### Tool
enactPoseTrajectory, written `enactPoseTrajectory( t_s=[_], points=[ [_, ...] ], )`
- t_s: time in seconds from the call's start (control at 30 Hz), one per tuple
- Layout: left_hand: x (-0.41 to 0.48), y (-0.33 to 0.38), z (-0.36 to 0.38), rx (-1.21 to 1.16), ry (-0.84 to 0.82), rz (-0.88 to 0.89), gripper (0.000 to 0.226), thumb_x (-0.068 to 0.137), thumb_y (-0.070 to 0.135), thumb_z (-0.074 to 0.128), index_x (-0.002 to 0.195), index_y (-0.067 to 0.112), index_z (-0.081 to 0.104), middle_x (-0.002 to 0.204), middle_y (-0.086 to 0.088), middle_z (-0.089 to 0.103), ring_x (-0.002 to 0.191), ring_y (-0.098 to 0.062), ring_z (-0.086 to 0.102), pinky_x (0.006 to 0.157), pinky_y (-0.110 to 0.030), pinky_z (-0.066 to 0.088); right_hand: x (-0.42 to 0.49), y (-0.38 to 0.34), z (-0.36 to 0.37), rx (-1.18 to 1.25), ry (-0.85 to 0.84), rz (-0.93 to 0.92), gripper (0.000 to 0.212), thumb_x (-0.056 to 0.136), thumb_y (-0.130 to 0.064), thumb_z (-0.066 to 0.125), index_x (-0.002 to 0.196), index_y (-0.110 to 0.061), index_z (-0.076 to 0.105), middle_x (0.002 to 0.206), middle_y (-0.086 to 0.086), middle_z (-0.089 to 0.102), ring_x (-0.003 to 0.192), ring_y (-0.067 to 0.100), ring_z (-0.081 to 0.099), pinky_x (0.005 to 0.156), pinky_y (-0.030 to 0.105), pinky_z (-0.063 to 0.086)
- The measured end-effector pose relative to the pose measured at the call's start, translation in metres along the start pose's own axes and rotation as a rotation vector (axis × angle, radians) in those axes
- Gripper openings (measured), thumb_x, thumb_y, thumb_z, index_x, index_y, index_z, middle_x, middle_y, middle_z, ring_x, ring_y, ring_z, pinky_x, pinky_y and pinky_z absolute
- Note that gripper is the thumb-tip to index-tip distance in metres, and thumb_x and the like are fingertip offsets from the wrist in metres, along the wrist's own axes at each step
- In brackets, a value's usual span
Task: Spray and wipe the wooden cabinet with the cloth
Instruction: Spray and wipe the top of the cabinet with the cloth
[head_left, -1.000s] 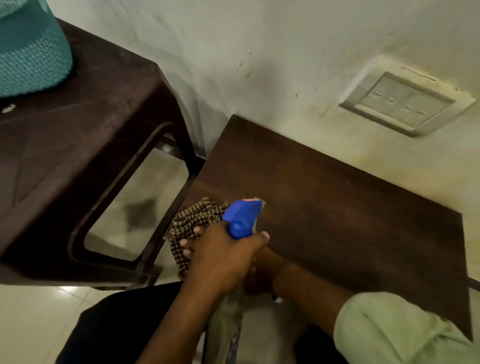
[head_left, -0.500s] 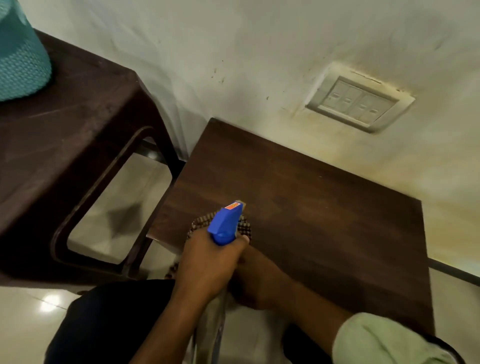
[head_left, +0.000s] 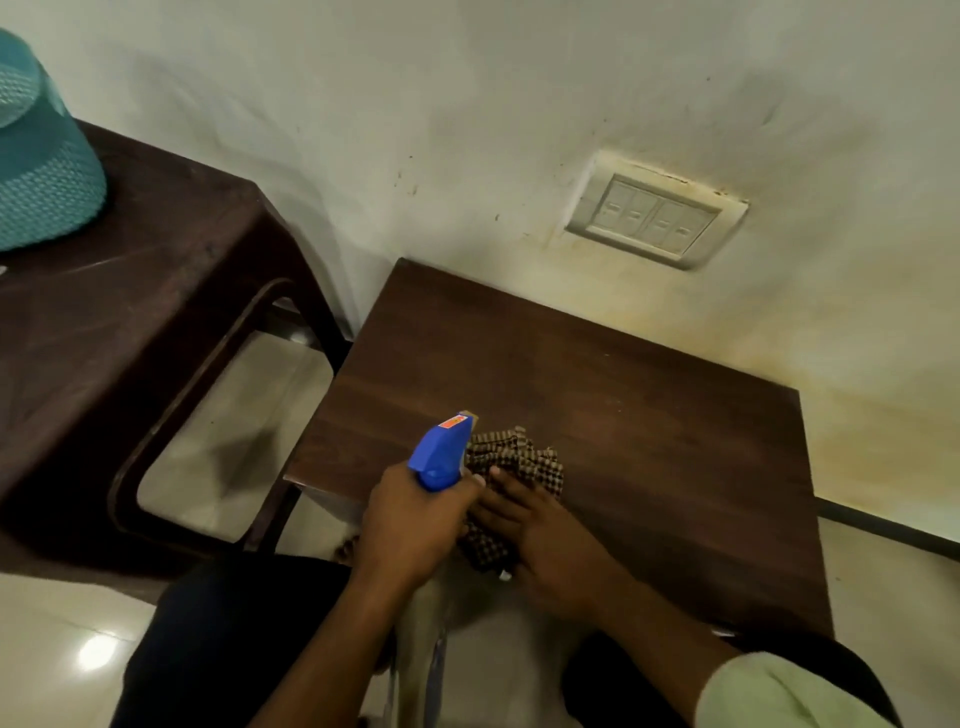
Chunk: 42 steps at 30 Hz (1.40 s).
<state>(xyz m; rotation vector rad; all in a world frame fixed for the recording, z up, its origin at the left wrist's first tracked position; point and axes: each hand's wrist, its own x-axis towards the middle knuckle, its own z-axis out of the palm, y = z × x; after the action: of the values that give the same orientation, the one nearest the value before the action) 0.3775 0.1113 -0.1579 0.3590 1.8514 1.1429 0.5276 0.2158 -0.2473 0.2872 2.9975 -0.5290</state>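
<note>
The dark wooden cabinet (head_left: 623, 415) stands against the wall, and I see its flat top. My left hand (head_left: 410, 519) grips a spray bottle with a blue trigger head (head_left: 441, 452); its nozzle points out over the cabinet top. The bottle's body below my hand is blurred. My right hand (head_left: 540, 530) presses a brown checked cloth (head_left: 514, 462) onto the cabinet top near its front edge, right beside the bottle. Part of the cloth hangs over the front edge under my hand.
A dark brown plastic table (head_left: 130, 322) stands to the left with a teal woven basket (head_left: 41, 176) on it. A switch plate (head_left: 654, 218) sits in the stained wall above the cabinet. Glossy floor tiles (head_left: 62, 649) show below, with my dark trousers (head_left: 234, 639).
The cloth and my right hand have slid from the cabinet's left front corner to the right, further onto the top. My left hand and the bottle moved along with them.
</note>
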Motion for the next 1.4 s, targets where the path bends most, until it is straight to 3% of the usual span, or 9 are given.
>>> enactPoseTrajectory(
  t_s=[0.17,0.27,0.4,0.6,0.8,0.93,1.07,1.2,1.4],
  points=[
    [-0.009,-0.008,0.002,0.020,0.024,0.021,0.035,0.064,0.041,0.072,0.080,0.011,0.066,0.068,-0.013,0.068,0.069,-0.032,0.067,0.072,-0.053,0.056,0.001,0.038,-0.032,0.066,0.032,0.363,0.072,0.087,-0.013,0.045,0.152,-0.023,0.016,0.159,-0.010,0.004,0.145,0.010,-0.007,0.121,0.037,0.007],
    [-0.014,-0.010,0.002,0.026,0.008,0.032,0.036,0.062,0.043,0.069,0.081,0.012,0.066,0.068,-0.010,0.069,0.068,-0.029,0.068,0.072,-0.053,0.056,0.009,0.010,-0.021,0.121,0.095,0.531,0.069,0.087,-0.019,0.047,0.151,-0.020,0.019,0.160,-0.005,0.011,0.148,0.022,0.002,0.120,0.044,0.014],
    [-0.014,-0.011,0.003,0.036,-0.021,0.036,0.047,0.057,0.050,0.068,0.087,0.013,0.066,0.078,-0.013,0.071,0.076,-0.031,0.069,0.076,-0.053,0.056,-0.029,-0.019,0.010,0.001,-0.050,0.212,0.080,0.067,-0.030,0.042,0.146,-0.018,0.032,0.152,-0.002,0.035,0.140,0.028,0.032,0.105,0.046,0.035],
    [-0.028,-0.018,0.000,0.040,-0.008,0.098,0.023,0.077,0.028,0.072,0.089,0.010,0.064,0.080,-0.018,0.068,0.073,-0.029,0.068,0.076,-0.051,0.057,-0.048,-0.001,-0.004,0.080,0.079,0.626,0.076,0.082,-0.015,0.046,0.152,-0.023,0.018,0.159,-0.012,0.006,0.148,0.018,-0.002,0.121,0.030,0.005],
    [-0.059,-0.013,0.002,0.002,-0.031,0.166,0.017,0.080,0.020,0.071,0.091,0.009,0.064,0.082,-0.020,0.066,0.075,-0.030,0.067,0.073,-0.045,0.058,-0.048,-0.017,-0.025,0.189,0.009,0.764,0.065,0.086,-0.012,0.047,0.148,-0.027,0.033,0.158,-0.011,0.019,0.148,0.021,0.011,0.120,0.043,0.012],
    [-0.078,-0.014,0.002,0.007,-0.034,0.221,0.013,0.080,0.019,0.072,0.088,0.011,0.064,0.079,-0.017,0.066,0.076,-0.032,0.066,0.075,-0.047,0.057,-0.062,-0.030,-0.049,0.730,0.510,1.023,0.025,0.092,-0.037,0.054,0.106,-0.025,0.070,0.113,-0.002,0.070,0.105,0.019,0.064,0.097,0.043,0.049],
    [-0.096,-0.014,0.002,0.006,-0.010,0.300,0.009,0.079,0.019,0.073,0.083,0.016,0.065,0.077,-0.014,0.067,0.077,-0.033,0.065,0.075,-0.049,0.056,-0.079,-0.043,-0.082,1.269,0.941,1.129,0.016,0.098,-0.018,0.048,0.100,-0.020,0.065,0.098,0.003,0.068,0.087,0.019,0.065,0.080,0.036,0.054],
    [-0.109,-0.009,0.005,-0.052,-0.027,0.344,0.010,0.080,0.012,0.072,0.084,0.018,0.065,0.079,-0.014,0.067,0.080,-0.033,0.065,0.076,-0.044,0.056,-0.094,-0.048,-0.092,1.558,1.067,1.109,0.028,0.099,-0.022,0.046,0.121,-0.008,0.057,0.110,0.010,0.068,0.097,0.026,0.066,0.074,0.035,0.055],
    [-0.105,0.003,0.010,-0.071,-0.065,0.395,0.013,0.080,0.010,0.071,0.083,0.020,0.064,0.077,-0.014,0.065,0.077,-0.033,0.064,0.072,-0.037,0.055,-0.099,-0.045,-0.093,1.612,1.144,1.113,0.024,0.097,-0.027,0.048,0.112,-0.013,0.060,0.105,0.008,0.070,0.097,0.028,0.067,0.088,0.046,0.054]
  ],
)
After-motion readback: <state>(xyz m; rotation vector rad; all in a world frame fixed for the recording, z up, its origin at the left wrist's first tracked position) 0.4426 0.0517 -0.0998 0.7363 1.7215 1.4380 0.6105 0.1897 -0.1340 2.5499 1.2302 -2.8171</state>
